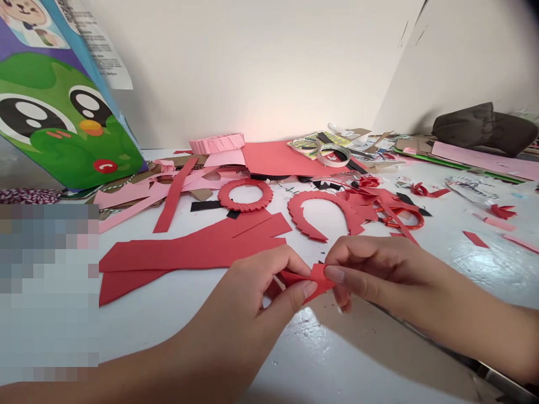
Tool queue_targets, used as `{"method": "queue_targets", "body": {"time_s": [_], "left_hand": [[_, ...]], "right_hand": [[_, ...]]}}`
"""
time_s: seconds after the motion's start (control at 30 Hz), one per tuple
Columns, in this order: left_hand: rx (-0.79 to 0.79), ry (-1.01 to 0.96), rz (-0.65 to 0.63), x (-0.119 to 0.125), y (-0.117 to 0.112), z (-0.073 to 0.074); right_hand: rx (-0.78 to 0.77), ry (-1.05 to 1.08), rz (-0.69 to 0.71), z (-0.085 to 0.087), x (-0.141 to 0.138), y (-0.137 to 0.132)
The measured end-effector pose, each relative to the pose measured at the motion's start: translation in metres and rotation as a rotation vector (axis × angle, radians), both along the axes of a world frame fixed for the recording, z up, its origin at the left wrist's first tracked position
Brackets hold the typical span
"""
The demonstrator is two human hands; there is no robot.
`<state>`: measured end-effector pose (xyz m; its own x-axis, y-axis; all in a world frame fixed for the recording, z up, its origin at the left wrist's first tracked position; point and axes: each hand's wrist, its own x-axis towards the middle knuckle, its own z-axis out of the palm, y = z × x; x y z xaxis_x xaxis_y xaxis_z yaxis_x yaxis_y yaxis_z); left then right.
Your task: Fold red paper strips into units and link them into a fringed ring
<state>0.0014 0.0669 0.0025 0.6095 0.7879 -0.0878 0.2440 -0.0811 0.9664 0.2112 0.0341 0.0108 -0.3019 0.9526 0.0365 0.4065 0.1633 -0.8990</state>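
Bare hands pinch a small piece of red construction paper (319,279) just above a white table (177,336), close to its near edge. The left hand (259,297) grips one end of the piece between thumb and forefinger, its other fingers curled behind. The right hand (379,270) holds the other end between thumb and bent fingers, and the two hands nearly meet across the paper. Just beyond them lie wide red paper strips (189,252), a red paper ring with a notched edge (245,194) and a horseshoe-shaped red paper arc (320,212), also notched. Looped red scissor handles (402,220) sit among red scraps to the right. Pink paper strips (138,193) spread across the table's left side, below a fringed pink paper band (217,143) and a flat red paper sheet (278,158). Two rolls of clear tape (320,150) rest at the back. A green cartoon-printed package (54,123) leans at far left, and a dark brown cloth bundle (484,129) sits at far right.
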Motion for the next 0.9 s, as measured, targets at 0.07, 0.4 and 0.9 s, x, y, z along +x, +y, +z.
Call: {"method": "queue_targets", "body": {"time_s": [0.07, 0.4, 0.9], "left_hand": [[-0.006, -0.002, 0.005, 0.0009, 0.0004, 0.0007], [-0.191, -0.073, 0.08, 0.0014, 0.0023, 0.004], [-0.275, -0.19, 0.063, 0.0048, -0.0001, 0.0036]], "right_hand": [[0.003, -0.003, -0.004, -0.0005, 0.0006, 0.0001], [0.11, 0.029, -0.065, -0.0006, -0.0009, 0.0022], [0.283, -0.026, -0.025, -0.0052, -0.0034, -0.0018]]}}
